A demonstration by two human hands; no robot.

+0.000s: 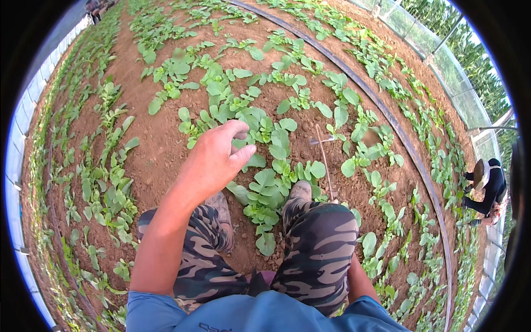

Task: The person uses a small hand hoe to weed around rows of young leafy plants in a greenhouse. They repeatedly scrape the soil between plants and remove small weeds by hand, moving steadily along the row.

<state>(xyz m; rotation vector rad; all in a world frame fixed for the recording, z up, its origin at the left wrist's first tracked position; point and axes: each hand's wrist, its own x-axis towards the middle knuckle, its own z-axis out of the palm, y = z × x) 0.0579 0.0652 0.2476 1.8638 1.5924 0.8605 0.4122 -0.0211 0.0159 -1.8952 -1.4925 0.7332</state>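
My left hand (pixel 220 151) hovers over the leafy green seedlings (pixel 265 182) between my shoes, its thumb and curled fingers apart and nothing seen in it. Most of my right hand (pixel 334 201) is hidden behind my right knee; only fingertips show, at the near end of a thin stick-like handle (pixel 325 162). That handle belongs to a small hand hoe, whose narrow metal blade (pixel 322 140) lies at the soil among the plants, to the right of my left hand.
Rows of seedlings run on both sides over brown soil (pixel 145 120). A black irrigation hose (pixel 375 97) curves along the right. A co-worker in a hat (pixel 489 186) bends over a row at far right. Mesh netting (pixel 460 89) edges the plot; more people are at top left.
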